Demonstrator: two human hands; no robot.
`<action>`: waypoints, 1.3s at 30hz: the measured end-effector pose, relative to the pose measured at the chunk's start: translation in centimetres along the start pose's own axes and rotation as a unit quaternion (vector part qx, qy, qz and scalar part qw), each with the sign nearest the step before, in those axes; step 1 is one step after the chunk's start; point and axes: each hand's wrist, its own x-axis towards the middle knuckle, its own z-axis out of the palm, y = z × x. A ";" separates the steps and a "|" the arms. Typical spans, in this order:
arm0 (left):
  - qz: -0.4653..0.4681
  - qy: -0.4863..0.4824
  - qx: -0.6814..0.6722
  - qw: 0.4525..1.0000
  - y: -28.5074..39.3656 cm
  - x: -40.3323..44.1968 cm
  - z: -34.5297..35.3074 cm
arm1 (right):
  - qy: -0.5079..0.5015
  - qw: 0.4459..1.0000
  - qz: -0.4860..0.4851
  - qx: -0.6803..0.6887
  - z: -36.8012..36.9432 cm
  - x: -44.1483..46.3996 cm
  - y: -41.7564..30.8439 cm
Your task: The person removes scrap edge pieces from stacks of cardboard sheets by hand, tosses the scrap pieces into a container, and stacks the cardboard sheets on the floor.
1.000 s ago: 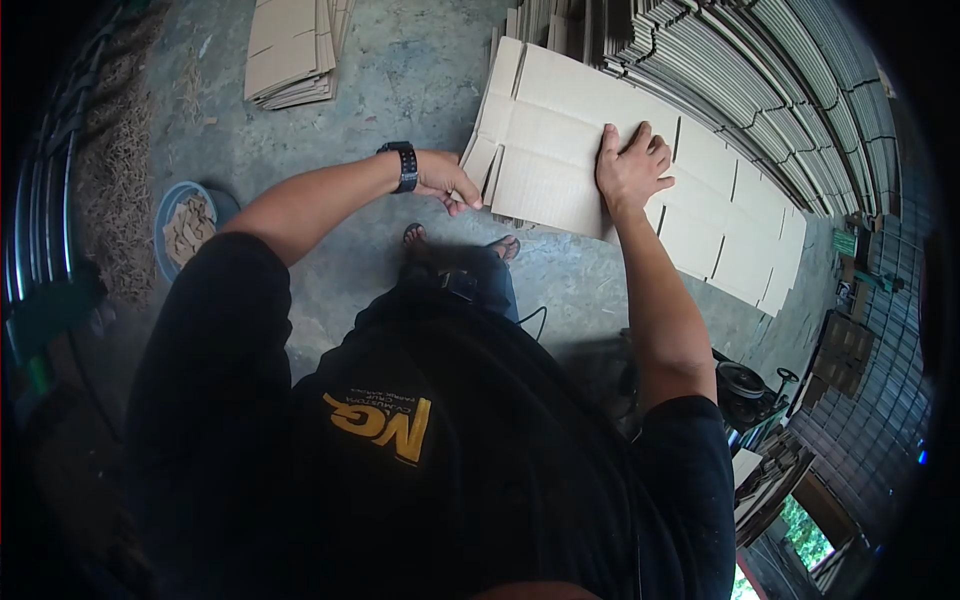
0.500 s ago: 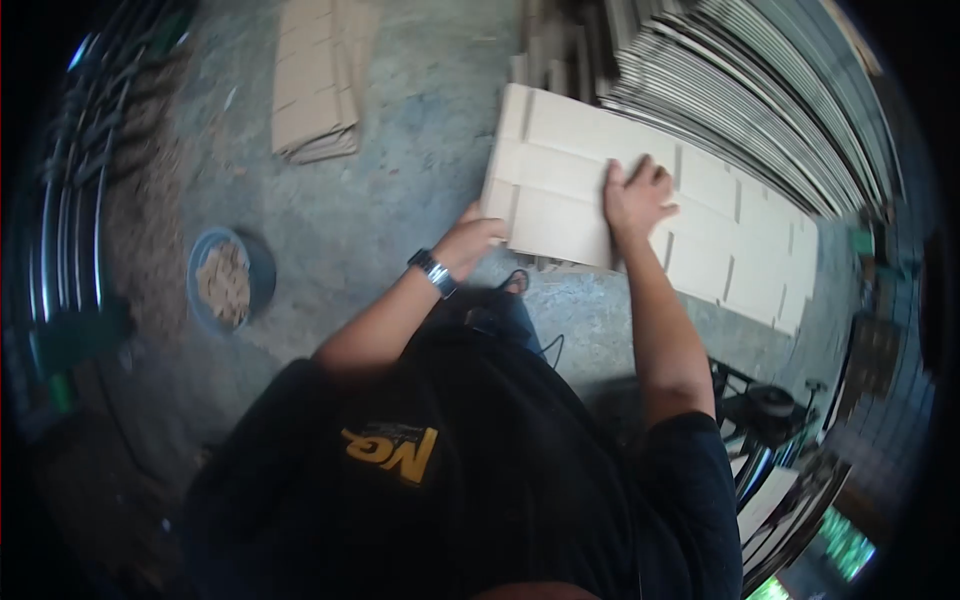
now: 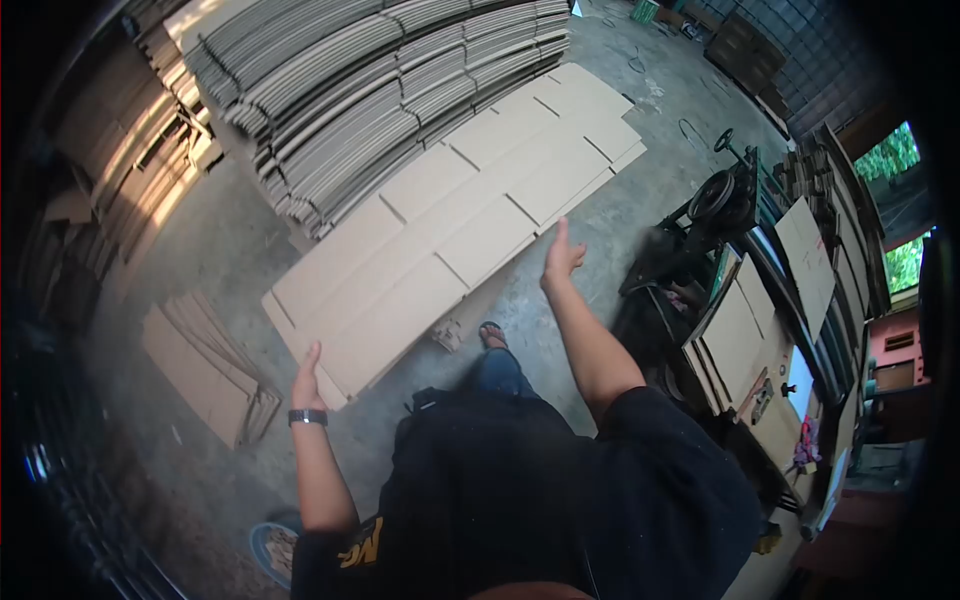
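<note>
A long stack of slotted flat cardboard sheets (image 3: 400,270) lies slantwise in front of me. My left hand (image 3: 308,385), with a watch on its wrist, is at the stack's near left end, fingers stretched out along that edge; it looks like it touches the end. Beside the long near edge is my right hand (image 3: 562,262), open with fingers and thumb apart. Its fingertips come close to that edge, and I cannot tell whether they touch it.
Tall piles of folded cardboard (image 3: 370,100) stand behind the stack. More flat cardboard (image 3: 200,365) lies on the floor at left, near a blue bucket (image 3: 268,552) of scraps. At right stands a dark machine with a wheel (image 3: 712,195), beside a bench with cardboard (image 3: 735,310).
My view has turned to the right. My right hand has left the top of the cardboard for its near long side. My left hand remains at the left end, fingers now straighter.
</note>
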 end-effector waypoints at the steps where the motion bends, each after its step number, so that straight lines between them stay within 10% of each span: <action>1: -0.005 0.012 -0.005 1.000 0.0 -0.1 0.3 | -0.091 0.989 0.067 0.096 0.5 3.5 -1.2; 3: -0.011 0.041 0.000 0.999 -0.2 -0.3 0.2 | -0.322 0.890 0.128 0.295 1.0 5.8 -5.4; 10: -0.021 0.115 0.065 0.991 -1.6 -1.7 2.3 | -0.304 0.913 0.149 0.226 4.3 18.3 -8.6; 15: 0.022 0.199 0.108 0.974 0.2 -0.9 3.4 | -0.069 0.970 -0.227 -0.045 8.3 40.2 -14.0; 17: 0.016 0.194 0.050 0.980 2.6 0.0 4.6 | -0.207 0.925 -0.288 -0.135 9.5 41.2 -20.8; 20: -0.036 0.200 0.021 0.979 3.9 2.1 1.7 | -0.311 0.822 -0.259 -0.401 14.8 45.6 -23.6; 23: -0.044 0.244 0.076 0.966 4.6 2.7 6.5 | -0.398 0.833 -0.105 -0.371 16.1 44.0 -24.4; 25: 0.037 0.342 0.166 0.924 4.9 3.5 9.1 | -0.326 0.788 -0.190 -0.486 16.7 42.8 -24.4; 34: -0.044 0.286 0.154 0.945 4.1 4.3 5.4 | -0.092 0.993 -0.068 0.009 8.1 42.8 -20.3; 37: -0.065 0.296 0.143 0.942 4.2 4.2 5.8 | -0.125 0.940 0.000 0.318 3.9 39.6 -14.7; 39: -0.027 0.283 0.180 0.942 3.8 4.9 3.8 | -0.042 0.940 0.209 0.267 5.7 35.9 -15.8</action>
